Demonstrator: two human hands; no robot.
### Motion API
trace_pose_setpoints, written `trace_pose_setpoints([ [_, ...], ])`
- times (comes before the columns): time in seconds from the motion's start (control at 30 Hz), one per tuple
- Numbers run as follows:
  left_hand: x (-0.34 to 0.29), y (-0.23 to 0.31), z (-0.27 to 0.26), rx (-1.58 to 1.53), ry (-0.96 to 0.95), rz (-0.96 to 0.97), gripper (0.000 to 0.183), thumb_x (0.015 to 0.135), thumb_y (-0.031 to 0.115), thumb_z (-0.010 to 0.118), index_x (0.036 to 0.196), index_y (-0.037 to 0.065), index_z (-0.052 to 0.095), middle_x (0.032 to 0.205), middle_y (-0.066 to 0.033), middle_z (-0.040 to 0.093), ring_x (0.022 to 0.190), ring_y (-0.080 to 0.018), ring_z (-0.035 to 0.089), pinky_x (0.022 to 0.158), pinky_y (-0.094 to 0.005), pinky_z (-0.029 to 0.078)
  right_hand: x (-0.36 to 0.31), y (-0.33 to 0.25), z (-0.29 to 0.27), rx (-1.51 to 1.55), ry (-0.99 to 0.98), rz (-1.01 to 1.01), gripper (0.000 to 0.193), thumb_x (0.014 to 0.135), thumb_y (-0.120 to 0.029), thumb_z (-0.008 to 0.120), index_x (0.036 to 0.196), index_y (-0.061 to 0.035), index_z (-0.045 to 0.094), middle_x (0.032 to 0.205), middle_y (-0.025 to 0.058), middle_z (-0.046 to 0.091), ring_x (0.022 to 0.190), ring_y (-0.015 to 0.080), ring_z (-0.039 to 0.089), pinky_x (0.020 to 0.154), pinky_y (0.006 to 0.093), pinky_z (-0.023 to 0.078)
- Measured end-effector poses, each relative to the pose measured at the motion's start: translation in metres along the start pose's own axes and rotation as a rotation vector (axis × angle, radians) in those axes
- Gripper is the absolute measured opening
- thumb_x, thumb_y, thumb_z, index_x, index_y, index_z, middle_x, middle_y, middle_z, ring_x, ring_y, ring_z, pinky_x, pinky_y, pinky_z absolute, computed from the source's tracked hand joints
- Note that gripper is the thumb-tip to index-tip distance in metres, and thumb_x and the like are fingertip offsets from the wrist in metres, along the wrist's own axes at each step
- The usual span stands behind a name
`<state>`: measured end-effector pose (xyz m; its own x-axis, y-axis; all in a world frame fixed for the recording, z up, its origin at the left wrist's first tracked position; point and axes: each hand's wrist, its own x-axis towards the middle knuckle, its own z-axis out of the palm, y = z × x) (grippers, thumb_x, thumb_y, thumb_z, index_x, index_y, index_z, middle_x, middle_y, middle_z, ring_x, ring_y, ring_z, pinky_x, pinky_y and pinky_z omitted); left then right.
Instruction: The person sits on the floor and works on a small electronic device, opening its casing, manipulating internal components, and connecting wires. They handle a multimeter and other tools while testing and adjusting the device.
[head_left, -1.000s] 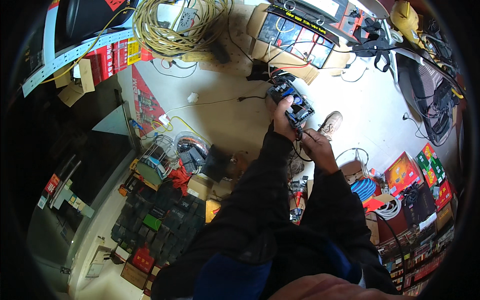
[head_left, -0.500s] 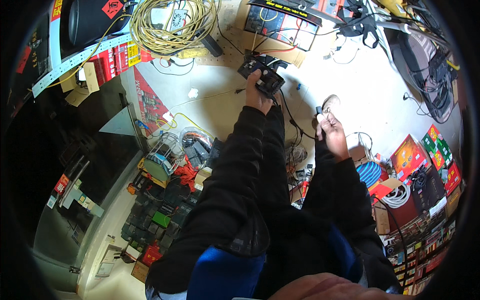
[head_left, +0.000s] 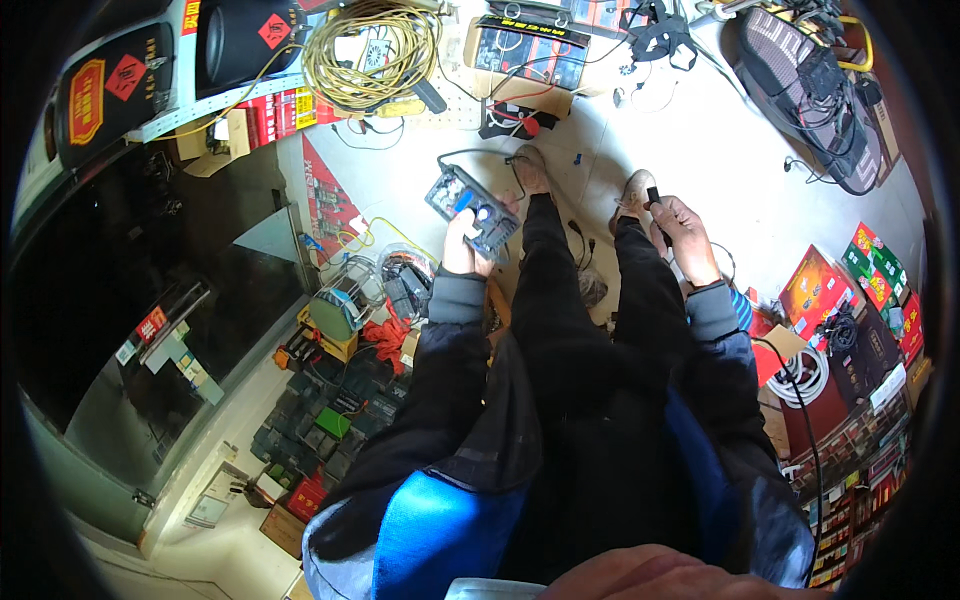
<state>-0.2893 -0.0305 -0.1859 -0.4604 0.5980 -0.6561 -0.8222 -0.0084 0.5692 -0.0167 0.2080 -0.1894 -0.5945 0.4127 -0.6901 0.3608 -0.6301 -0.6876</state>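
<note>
My left hand [head_left: 460, 250] grips a dark rectangular electronic device [head_left: 496, 236] by its near edge, thumb lying on its face. Pale parts, a blue patch and a bright spot show on that face; its exact kind is unclear. A black cable [head_left: 470, 152] loops off the device's far end toward my left shoe [head_left: 531, 170]. Over by my right shoe [head_left: 634, 190], my right hand [head_left: 690, 243] is closed around a short black stick-like piece [head_left: 653, 196], perhaps a plug or connector, whose tip points away from me. The fingers hide its lower part.
Ahead on the floor stands an open carton of batteries [head_left: 528, 55] with red and black leads. Coiled yellow cable [head_left: 372, 50] lies to its left. Dark batteries [head_left: 330, 400] are stacked at the left; red boxes [head_left: 815, 285] and a white hose coil [head_left: 800, 378] sit right. A patterned bag [head_left: 790, 90] leans far right.
My left hand has drawn the device back and to the left, turning its face up into view. My right hand has shifted slightly right and still holds the black piece. The whole view has shifted too.
</note>
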Motion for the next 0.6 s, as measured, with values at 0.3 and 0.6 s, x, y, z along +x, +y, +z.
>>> trace_pose_setpoints([
  [0.3, -0.128, 0.031, 0.079, -0.176, -0.234, -0.103, 0.075, 0.081, 0.027, 0.075, 0.138, -0.015, 0.050, 0.137, -0.0316, 0.060, 0.117, -0.0391, 0.068, 0.097, -0.0454, 0.060, -0.087, -0.048, -0.052, 0.142, -0.056, -0.102, 0.024, 0.108, -0.021, 0.052, 0.113, -0.0012, 0.064, 0.075, 0.0004, 0.056, 0.067, 0.0107, 0.054, 0.063, 0.0241, 0.043],
  [0.6, -0.143, 0.042, 0.176, -0.030, -0.386, 0.044, 0.067, 0.088, 0.019, 0.069, 0.144, -0.008, 0.044, 0.135, -0.0305, 0.060, 0.114, -0.0415, 0.068, 0.095, -0.0502, 0.060, -0.108, -0.082, -0.107, -0.678, 0.497, -0.295, 0.035, 0.099, -0.029, 0.069, 0.123, -0.0028, 0.068, 0.092, 0.0055, 0.071, 0.086, 0.0163, 0.066, 0.081, 0.0326, 0.052],
])
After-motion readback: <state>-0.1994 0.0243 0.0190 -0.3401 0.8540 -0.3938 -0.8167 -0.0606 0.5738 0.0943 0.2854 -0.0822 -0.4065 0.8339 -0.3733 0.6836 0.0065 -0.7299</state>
